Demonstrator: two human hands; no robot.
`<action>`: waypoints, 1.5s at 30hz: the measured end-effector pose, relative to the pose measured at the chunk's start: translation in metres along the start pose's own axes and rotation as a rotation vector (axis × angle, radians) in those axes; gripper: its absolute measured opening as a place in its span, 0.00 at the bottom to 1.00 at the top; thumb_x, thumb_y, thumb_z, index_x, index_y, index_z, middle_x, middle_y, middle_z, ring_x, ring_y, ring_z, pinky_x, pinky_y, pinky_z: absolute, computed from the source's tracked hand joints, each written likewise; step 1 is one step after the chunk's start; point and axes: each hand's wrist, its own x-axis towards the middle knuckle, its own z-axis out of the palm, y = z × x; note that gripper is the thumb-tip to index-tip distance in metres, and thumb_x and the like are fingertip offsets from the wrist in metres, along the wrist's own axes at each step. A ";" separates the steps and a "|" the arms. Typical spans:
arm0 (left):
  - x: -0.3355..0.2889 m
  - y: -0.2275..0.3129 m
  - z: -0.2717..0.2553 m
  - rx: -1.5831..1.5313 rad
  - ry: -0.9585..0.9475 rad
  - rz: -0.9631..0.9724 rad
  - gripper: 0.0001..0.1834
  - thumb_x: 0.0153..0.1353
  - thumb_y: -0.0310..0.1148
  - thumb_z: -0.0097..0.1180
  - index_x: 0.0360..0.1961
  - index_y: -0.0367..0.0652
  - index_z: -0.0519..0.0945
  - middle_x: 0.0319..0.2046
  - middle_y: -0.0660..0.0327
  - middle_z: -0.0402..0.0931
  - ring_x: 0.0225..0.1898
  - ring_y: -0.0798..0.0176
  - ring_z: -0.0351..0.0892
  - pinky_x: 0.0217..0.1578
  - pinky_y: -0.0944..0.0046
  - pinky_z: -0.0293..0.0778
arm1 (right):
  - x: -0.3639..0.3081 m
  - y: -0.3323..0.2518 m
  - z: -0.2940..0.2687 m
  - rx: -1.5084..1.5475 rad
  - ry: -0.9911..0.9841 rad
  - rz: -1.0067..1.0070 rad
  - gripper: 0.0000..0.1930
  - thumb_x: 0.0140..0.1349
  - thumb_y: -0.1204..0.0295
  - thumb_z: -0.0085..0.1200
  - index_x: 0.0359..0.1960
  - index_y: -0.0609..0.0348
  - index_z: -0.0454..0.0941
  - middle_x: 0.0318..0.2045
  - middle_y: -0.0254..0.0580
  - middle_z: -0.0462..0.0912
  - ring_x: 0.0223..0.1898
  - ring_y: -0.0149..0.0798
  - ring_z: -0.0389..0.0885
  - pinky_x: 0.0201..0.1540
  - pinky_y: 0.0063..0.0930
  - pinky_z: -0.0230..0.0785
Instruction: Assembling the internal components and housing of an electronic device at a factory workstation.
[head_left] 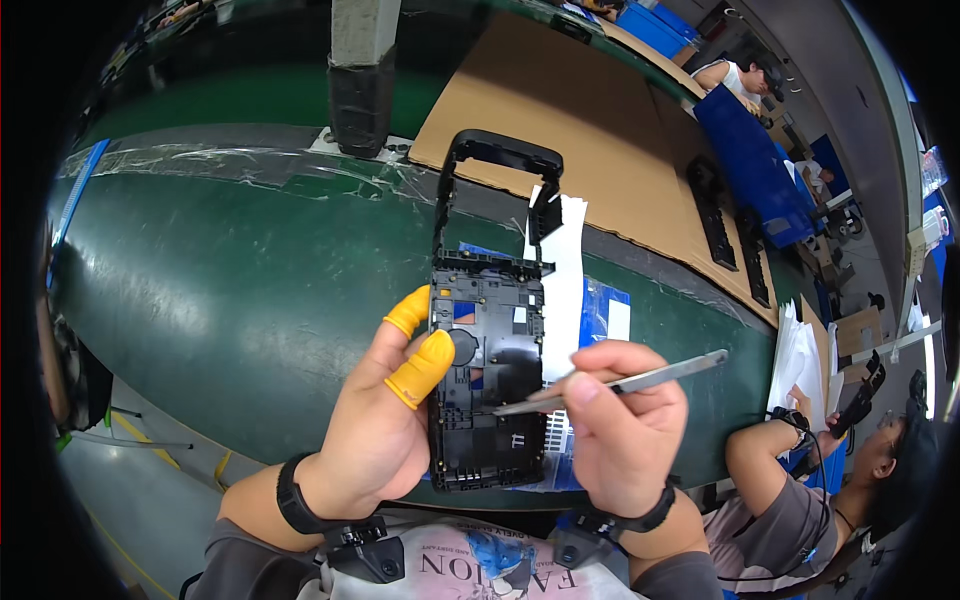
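A black plastic device housing (490, 360) stands upright before me, its ribbed inner side showing and an open frame with a handle-like top above. My left hand (375, 420) grips it by the left edge, with yellow finger cots (424, 370) on the thumb and a finger. Metal tweezers (665, 374) are pinched in my right hand (630, 425). Their tips reach over the lower middle of the housing; whether they touch it or hold a small part I cannot tell.
Behind the housing, white paper sheets (567, 270) and a blue sheet (604, 312) lie on the green table (220, 270). Cardboard (560, 110) covers the far side, with more black frames (712, 215) on it. A post (362, 80) rises there. A co-worker (800, 480) sits at right.
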 end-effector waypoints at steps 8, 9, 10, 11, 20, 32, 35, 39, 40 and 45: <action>-0.001 -0.003 -0.006 -0.033 -0.055 -0.034 0.23 0.59 0.31 0.43 0.56 0.43 0.56 0.47 0.58 0.64 0.47 0.63 0.66 0.48 0.63 0.65 | 0.006 0.017 0.008 -0.086 0.131 0.014 0.09 0.52 0.80 0.49 0.35 0.68 0.69 0.18 0.37 0.72 0.18 0.23 0.66 0.26 0.16 0.63; -0.002 -0.002 -0.005 -0.035 -0.053 -0.035 0.23 0.59 0.31 0.43 0.56 0.43 0.56 0.47 0.58 0.64 0.47 0.63 0.66 0.48 0.63 0.65 | 0.007 0.017 0.003 -0.032 0.073 0.017 0.09 0.52 0.82 0.49 0.36 0.69 0.69 0.23 0.41 0.74 0.24 0.28 0.71 0.31 0.19 0.66; -0.002 -0.001 -0.004 -0.045 -0.056 -0.033 0.23 0.59 0.31 0.42 0.56 0.43 0.56 0.47 0.58 0.64 0.47 0.63 0.66 0.49 0.62 0.64 | 0.007 0.017 0.001 0.021 0.015 0.020 0.10 0.52 0.84 0.49 0.37 0.70 0.69 0.27 0.44 0.77 0.29 0.32 0.77 0.35 0.22 0.70; -0.002 0.000 -0.004 -0.054 -0.059 -0.031 0.23 0.59 0.31 0.42 0.56 0.43 0.56 0.47 0.58 0.64 0.47 0.63 0.66 0.49 0.62 0.63 | 0.007 0.017 0.001 0.020 0.015 0.024 0.10 0.52 0.84 0.49 0.37 0.70 0.69 0.27 0.44 0.77 0.29 0.32 0.77 0.35 0.22 0.70; -0.002 0.000 -0.005 -0.058 -0.056 -0.032 0.23 0.59 0.30 0.42 0.56 0.44 0.55 0.49 0.56 0.64 0.50 0.62 0.65 0.50 0.61 0.62 | 0.009 0.018 0.001 -0.051 0.015 0.027 0.10 0.52 0.83 0.49 0.37 0.69 0.69 0.27 0.43 0.77 0.30 0.31 0.77 0.35 0.20 0.69; -0.006 -0.003 -0.005 -0.064 -0.046 -0.011 0.23 0.59 0.29 0.43 0.56 0.43 0.55 0.48 0.55 0.64 0.49 0.61 0.65 0.50 0.60 0.63 | 0.007 0.021 0.003 -0.092 0.041 0.021 0.10 0.52 0.83 0.50 0.37 0.70 0.69 0.27 0.43 0.77 0.28 0.30 0.76 0.32 0.17 0.68; -0.003 0.007 -0.008 -0.208 -0.044 -0.085 0.25 0.57 0.22 0.43 0.56 0.41 0.52 0.46 0.55 0.66 0.46 0.65 0.68 0.46 0.66 0.67 | 0.015 0.021 -0.004 -0.005 0.025 0.051 0.09 0.52 0.81 0.49 0.37 0.69 0.70 0.25 0.44 0.77 0.26 0.30 0.75 0.28 0.15 0.66; 0.000 0.011 -0.006 0.027 -0.019 0.003 0.32 0.48 0.12 0.44 0.55 0.41 0.54 0.43 0.55 0.68 0.44 0.64 0.69 0.46 0.64 0.67 | 0.038 -0.009 -0.037 0.263 0.086 0.020 0.09 0.53 0.79 0.46 0.36 0.68 0.70 0.23 0.46 0.76 0.22 0.30 0.72 0.22 0.13 0.59; -0.002 0.012 -0.007 0.092 -0.011 0.014 0.32 0.47 0.12 0.44 0.55 0.41 0.54 0.43 0.55 0.68 0.43 0.64 0.70 0.45 0.64 0.67 | 0.039 -0.022 -0.048 0.214 0.138 -0.039 0.09 0.54 0.78 0.46 0.36 0.68 0.70 0.23 0.45 0.75 0.20 0.28 0.69 0.20 0.13 0.57; -0.038 0.047 -0.064 0.302 0.176 -0.011 0.31 0.42 0.11 0.43 0.53 0.39 0.60 0.44 0.55 0.69 0.42 0.61 0.72 0.42 0.62 0.70 | 0.009 -0.064 -0.128 0.017 0.275 -0.218 0.09 0.54 0.75 0.46 0.36 0.67 0.69 0.18 0.37 0.70 0.15 0.22 0.59 0.18 0.12 0.52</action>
